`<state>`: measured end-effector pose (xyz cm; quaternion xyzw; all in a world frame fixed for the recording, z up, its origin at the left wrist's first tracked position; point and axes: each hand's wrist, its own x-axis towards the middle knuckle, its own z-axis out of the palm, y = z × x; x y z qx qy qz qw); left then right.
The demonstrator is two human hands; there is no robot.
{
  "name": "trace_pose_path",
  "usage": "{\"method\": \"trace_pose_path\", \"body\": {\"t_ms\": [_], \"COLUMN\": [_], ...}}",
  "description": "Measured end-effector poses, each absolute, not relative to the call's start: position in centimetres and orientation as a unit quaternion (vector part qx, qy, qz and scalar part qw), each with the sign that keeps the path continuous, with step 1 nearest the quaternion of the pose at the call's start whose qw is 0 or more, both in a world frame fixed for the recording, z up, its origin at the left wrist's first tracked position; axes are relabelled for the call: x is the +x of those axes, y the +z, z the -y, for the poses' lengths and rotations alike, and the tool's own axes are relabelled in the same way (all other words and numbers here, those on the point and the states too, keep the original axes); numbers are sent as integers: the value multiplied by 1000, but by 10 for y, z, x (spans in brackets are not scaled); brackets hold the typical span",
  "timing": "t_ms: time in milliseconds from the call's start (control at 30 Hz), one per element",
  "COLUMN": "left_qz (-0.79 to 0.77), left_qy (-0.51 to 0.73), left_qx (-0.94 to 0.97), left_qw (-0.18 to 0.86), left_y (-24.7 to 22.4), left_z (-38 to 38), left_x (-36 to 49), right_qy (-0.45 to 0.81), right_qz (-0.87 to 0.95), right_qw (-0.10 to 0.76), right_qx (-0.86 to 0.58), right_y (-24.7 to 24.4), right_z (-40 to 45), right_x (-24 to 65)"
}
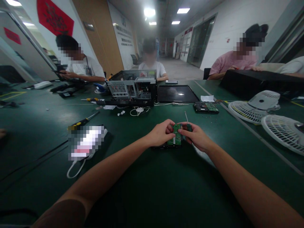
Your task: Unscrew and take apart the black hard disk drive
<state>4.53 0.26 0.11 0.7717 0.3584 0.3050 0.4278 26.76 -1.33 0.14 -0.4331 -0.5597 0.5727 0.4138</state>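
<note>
A hard drive (174, 146) with a green circuit board (176, 140) on top is in front of me at the middle of the table. My left hand (161, 133) grips the board from the left, thumb on its face and the other fingers curled at its far edge. From the right, my right hand (199, 137) presses its thumb against the board's edge. Tucked in the fingers of that hand is a small screwdriver (189, 127), its thin shaft pointing up and away. Whether the board is loose from the drive is hard to make out.
Beyond my hands stand an open computer case (130, 90) and a dark flat panel (178, 93). Another hard drive (206, 108) lies to the right, near white fan grilles (282, 131). On the left are a lit phone (87, 142) and a yellow-black screwdriver (82, 122). Several people sit around the table.
</note>
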Motion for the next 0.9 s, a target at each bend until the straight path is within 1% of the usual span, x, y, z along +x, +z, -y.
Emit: {"method": "trace_pose_path", "body": {"t_ms": [367,600,900], "left_qz": [-364,-354,-342], "left_qy": [310,322,319], "left_qx": [768,766,751], "left_qw": [426,429,466], "left_y": [-1,-4,-3], "left_z": [-3,-4,-5], "left_x": [45,45,44], "right_qy": [567,565,567], "right_qz": [559,547,540], "right_qw": [409,426,431], "right_qx": [-446,-448,-449], "right_y": [3,5,8], "right_z": [15,15,17], "right_x": [266,266,265]}}
